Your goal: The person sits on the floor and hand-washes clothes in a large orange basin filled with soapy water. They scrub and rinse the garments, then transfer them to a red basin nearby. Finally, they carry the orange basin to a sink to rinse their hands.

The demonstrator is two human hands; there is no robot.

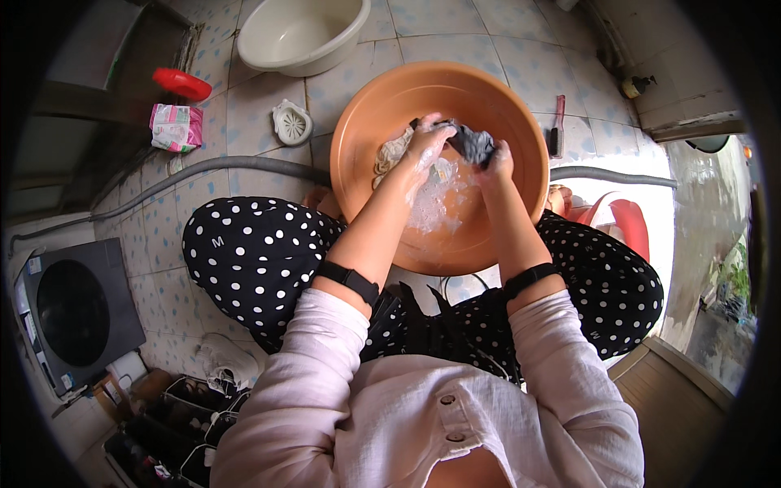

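Both hands are inside a round orange plastic basin on the tiled floor. My left hand, wet with suds, grips one end of a dark grey wet cloth. The cloth's other end is held by my right hand, so it is bunched between the two, above the basin's bottom. A cream-coloured cloth lies in the basin to the left, partly behind my left hand. White foam covers part of the bottom nearer to me.
Behind stands a white basin. A grey hose runs beneath the orange basin. A white soap dish, a pink packet and a red bottle are on the left; a brush and a red plastic object on the right.
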